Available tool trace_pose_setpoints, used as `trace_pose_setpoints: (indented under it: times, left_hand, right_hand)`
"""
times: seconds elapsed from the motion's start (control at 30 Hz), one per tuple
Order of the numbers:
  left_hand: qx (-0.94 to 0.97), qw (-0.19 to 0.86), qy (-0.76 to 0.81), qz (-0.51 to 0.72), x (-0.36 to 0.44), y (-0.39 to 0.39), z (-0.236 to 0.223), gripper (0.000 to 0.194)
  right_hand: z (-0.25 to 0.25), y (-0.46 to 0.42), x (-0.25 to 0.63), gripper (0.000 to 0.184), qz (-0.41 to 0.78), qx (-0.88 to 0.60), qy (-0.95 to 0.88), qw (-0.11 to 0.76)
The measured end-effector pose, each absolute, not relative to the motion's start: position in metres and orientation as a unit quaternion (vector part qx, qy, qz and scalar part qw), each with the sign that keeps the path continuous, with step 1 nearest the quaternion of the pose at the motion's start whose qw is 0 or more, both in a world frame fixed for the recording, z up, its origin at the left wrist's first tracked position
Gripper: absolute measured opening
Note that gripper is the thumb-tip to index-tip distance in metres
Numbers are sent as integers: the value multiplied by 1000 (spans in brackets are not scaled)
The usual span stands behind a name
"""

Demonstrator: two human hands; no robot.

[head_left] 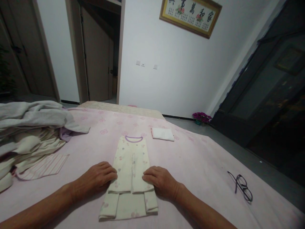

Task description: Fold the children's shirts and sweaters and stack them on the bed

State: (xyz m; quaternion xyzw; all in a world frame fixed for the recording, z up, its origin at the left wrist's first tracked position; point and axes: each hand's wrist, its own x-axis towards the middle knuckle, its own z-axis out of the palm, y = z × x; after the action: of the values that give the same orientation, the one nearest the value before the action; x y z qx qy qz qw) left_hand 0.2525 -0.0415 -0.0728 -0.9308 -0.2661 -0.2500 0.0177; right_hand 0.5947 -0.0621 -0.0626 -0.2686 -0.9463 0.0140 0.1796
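A cream child's shirt [132, 165] with small heart prints and a purple neckband lies front down on the pink sheet, its neck pointing away from me. Both sides are folded in to the middle, and the sleeves lie folded near the hem. My left hand [101, 175] is closed on the shirt's left edge, fingers on top of the cloth. At the opposite edge, my right hand [162, 181] grips the cloth the same way. Both thumbs are hidden.
A heap of grey and cream clothes [35, 127] lies at the left. Beyond the shirt sits a folded white cloth [163, 134]. Dark-framed glasses [241, 187] rest at the right, near the edge of the pink sheet [195, 171]. Purple flowers [201, 117] stand on the floor.
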Motion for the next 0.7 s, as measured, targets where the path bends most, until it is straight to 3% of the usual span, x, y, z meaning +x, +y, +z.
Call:
trace_pose_setpoints:
  times: [0.2,0.33,0.43,0.57,0.7]
  left_hand:
    - [-950,-20,-240,-199,252,-42,-56,20]
    - [-936,-3,-257,-240,251,-41,-66,22]
    - [-915,-104,-284,-267,253,-35,-71,24]
    - [-819,-244,-431,-290,265,-21,-66,39]
    - [-722,-237,-576,-300,280,-7,-65,41]
  right_hand:
    - [-65,-68,591,47,93,-273,-922,260]
    - [-73,-65,592,37,122,-290,-902,296]
    - [-77,-60,588,29,177,-351,-856,335]
    - [-78,-39,572,33,271,-444,-752,406]
    - [-86,-9,560,34,243,-567,-674,408]
